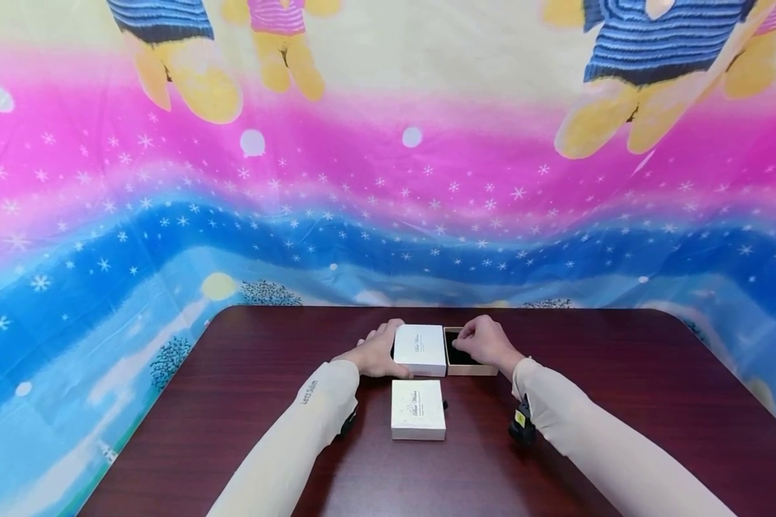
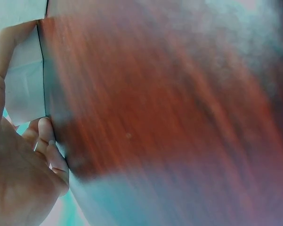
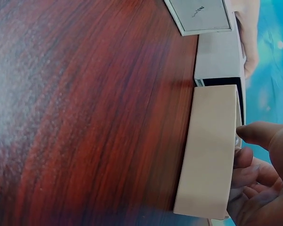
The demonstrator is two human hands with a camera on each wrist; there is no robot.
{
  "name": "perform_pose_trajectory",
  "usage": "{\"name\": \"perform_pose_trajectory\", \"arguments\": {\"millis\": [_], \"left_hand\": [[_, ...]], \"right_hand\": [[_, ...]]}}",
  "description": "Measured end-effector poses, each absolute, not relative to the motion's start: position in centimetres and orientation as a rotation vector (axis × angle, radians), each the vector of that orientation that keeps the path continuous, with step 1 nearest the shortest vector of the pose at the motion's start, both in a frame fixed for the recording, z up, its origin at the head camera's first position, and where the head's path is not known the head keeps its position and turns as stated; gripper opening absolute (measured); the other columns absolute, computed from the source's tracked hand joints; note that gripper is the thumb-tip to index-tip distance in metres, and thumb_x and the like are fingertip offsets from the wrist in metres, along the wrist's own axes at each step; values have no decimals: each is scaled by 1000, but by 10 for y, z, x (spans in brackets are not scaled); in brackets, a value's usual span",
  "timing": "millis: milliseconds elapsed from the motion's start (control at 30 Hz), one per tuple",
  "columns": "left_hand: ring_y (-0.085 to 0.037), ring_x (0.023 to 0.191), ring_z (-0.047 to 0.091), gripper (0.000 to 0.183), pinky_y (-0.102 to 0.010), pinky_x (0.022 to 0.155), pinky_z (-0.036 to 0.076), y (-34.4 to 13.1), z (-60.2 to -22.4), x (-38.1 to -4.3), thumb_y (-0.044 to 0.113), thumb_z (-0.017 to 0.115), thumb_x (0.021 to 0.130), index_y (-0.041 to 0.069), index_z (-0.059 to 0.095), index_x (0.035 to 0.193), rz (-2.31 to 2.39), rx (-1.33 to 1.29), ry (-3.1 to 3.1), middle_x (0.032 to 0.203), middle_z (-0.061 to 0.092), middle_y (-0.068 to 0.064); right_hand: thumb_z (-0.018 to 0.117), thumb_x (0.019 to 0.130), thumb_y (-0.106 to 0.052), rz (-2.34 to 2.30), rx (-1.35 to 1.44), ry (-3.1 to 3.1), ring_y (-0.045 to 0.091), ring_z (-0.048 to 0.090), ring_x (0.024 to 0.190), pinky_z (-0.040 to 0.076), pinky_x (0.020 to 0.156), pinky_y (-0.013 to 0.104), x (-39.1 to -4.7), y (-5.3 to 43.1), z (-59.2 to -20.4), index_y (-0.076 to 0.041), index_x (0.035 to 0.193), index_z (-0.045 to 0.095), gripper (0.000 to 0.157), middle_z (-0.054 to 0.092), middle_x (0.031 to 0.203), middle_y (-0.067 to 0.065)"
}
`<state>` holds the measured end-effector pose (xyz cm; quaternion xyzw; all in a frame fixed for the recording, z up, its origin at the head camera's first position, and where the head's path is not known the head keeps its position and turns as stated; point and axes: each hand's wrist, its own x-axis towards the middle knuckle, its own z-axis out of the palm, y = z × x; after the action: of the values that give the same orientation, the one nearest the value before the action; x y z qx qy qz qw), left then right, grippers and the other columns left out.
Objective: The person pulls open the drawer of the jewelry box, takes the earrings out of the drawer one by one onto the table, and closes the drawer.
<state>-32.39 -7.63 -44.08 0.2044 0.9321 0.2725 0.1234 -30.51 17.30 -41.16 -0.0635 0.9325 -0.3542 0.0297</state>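
Observation:
My left hand [image 1: 379,352] grips the left end of a white box sleeve [image 1: 420,350], thumb at the near side and fingers at the far side. From the sleeve's right end a box drawer [image 1: 472,370] stands pulled out, with cream walls and a black lining. My right hand [image 1: 489,340] has its bent fingertips over the drawer's inside. In the right wrist view, a small shiny thing [image 3: 237,140] shows between thumb and forefinger above the drawer's wall [image 3: 208,150]; its kind cannot be made out. In the left wrist view, the left hand [image 2: 26,174] holds the sleeve's end [image 2: 26,82].
A second white box [image 1: 417,409] with printed lettering lies nearer on the dark red wooden table [image 1: 271,431], a small black tab [image 1: 446,406] at its right side. Behind the table hangs a printed cloth [image 1: 388,179].

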Motion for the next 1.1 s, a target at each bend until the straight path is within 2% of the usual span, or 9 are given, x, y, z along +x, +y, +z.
{"name": "perform_pose_trajectory", "arguments": {"millis": [467,700,1100], "left_hand": [[-33,137,39,109,-58,113,27,-76,-438,-324,42,86,77,14,19,159,793,606,2722,153,40,-12],[-31,132,41,108,-57,112,29,-76,-439,-324,43,85,77,15,21,158,791,617,2724,151,41,-11],[-31,134,40,108,-57,113,28,-76,-442,-323,41,85,78,13,19,159,784,602,2723,153,40,-12]], "right_hand": [[74,90,-11,-1031,-232,2928,14,51,61,44,66,30,-304,169,-411,0,79,75,16,68,70,6],[72,91,-9,-1015,-239,2925,15,53,62,46,67,31,-304,169,-411,1,79,75,15,70,73,12],[71,92,-8,-1026,-223,2911,14,52,59,46,68,30,-306,169,-416,0,77,74,17,70,73,13]]}}
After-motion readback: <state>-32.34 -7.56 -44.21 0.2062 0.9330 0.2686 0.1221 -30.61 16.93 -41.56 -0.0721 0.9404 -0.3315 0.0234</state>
